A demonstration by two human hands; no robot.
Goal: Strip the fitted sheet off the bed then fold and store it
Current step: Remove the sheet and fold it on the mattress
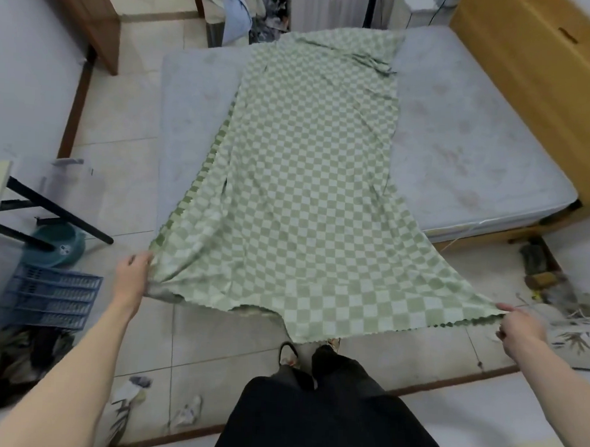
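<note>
Bare mattress (459,156) lies open on both sides of the sheet (306,176), and open floor (221,341) lies under its raised near edge. Left: desk legs (51,209), basin (57,246) and crate (52,295) crowd the floor. Right: headboard (542,99) borders the mattress, with clutter (554,295) near the bed's corner.

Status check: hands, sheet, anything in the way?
Left hand and right hand each grip a near corner of the sheet. Sheet off, folded lengthwise, stretched over bare mattress. Near edge hangs over floor; nothing on the sheet.
</note>
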